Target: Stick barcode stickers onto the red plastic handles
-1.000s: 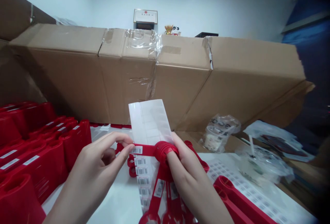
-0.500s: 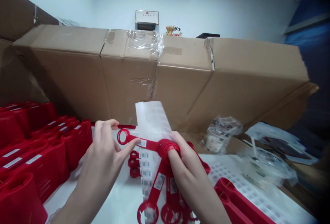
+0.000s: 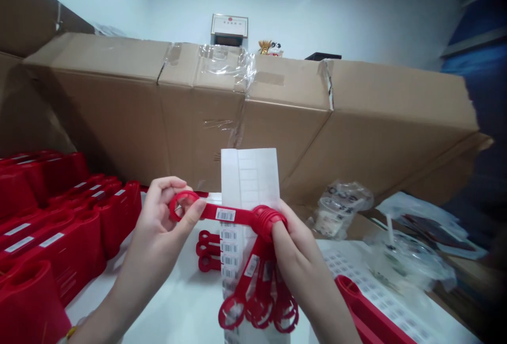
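My left hand (image 3: 168,222) pinches the ringed end of a red plastic strip (image 3: 209,212) between thumb and fingers. A small white barcode label (image 3: 225,214) sits on that strip. On the right, the fingers of my right hand (image 3: 297,244) pass through the stacked rings of several red strips (image 3: 264,286), which hang down fanned out, some showing barcode labels. Behind them a white label sheet (image 3: 259,175) stands up, held by my right hand as far as I can tell; barcode labels (image 3: 229,251) run down its left part.
Stacks of red labelled parts (image 3: 91,228) fill the left side. More red strips (image 3: 208,251) lie behind the sheet, and long red parts (image 3: 368,312) at lower right beside another label sheet (image 3: 364,286). Plastic-wrapped cups (image 3: 336,209) stand right. Large cardboard boxes (image 3: 198,127) line the back.
My left hand has closed on the strip's outer ring, where before only the thumb lay by the label. The strip and sheet have shifted slightly right; the sheet is straighter.
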### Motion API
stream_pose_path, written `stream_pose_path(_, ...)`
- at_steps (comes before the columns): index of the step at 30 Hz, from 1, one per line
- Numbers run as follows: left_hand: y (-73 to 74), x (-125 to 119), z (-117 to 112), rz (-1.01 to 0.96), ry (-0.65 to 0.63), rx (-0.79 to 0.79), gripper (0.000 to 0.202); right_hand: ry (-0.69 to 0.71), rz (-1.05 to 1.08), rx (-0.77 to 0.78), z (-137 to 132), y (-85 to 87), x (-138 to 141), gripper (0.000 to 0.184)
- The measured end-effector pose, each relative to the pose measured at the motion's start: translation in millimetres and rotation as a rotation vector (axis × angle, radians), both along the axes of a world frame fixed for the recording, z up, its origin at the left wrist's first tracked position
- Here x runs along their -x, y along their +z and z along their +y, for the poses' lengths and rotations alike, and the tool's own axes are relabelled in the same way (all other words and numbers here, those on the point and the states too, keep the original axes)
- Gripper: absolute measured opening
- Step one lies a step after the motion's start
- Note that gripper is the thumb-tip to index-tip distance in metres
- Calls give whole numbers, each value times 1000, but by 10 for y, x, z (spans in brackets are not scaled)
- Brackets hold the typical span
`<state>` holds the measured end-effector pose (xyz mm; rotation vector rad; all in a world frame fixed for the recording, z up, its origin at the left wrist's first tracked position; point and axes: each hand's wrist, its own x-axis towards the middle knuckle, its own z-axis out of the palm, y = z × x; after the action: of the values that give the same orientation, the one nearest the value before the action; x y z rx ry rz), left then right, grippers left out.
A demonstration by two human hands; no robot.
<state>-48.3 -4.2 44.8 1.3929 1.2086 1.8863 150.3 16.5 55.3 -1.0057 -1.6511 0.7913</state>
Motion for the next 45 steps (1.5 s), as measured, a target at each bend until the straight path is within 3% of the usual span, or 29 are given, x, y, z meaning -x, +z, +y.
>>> stream_pose_path(3,8,3,-1,-33,-108,-19,45,5,43,28,27,-9,9,32)
stream_pose_path(6,-33,-21,34,77,-193,103,46,9,69,15,31,-1,26,30)
stream_pose_path(9,-83,-73,66,150,-193,189,33,-8,68,-13,19,6,37,30)
stream_pose_path(14,-134,-153,85,228,-174,168,22,-66,45,-66,-5,-8,50,25)
stream_pose_path(18,-187,-197,78,410,-30,-19,13,-119,-60,-107,17,-34,44,23)
stream_pose_path(23,-212,-277,-58,714,120,-541,18,-153,-90,-109,75,-45,9,22)
stream_pose_path(26,-156,-235,-131,552,322,-616,26,-122,-76,-93,89,-32,-20,24)
stream_pose_path(28,-100,-129,-113,373,425,-480,30,-79,-69,-68,84,-23,-33,25)
stream_pose_path(29,-72,-59,-85,288,396,-365,32,-59,-65,-58,78,-19,-36,25)
stream_pose_path(32,10,160,12,57,53,-7,34,-19,-53,-46,60,-15,-36,24)
stream_pose_path(36,128,320,8,-191,-277,152,29,15,-37,-53,37,-5,-36,22)
stream_pose_path(40,226,351,-105,-315,-364,205,31,36,-13,-33,-4,52,-48,22)
stream_pose_path(45,231,363,-162,-271,-393,260,47,56,10,32,-46,117,-87,27)
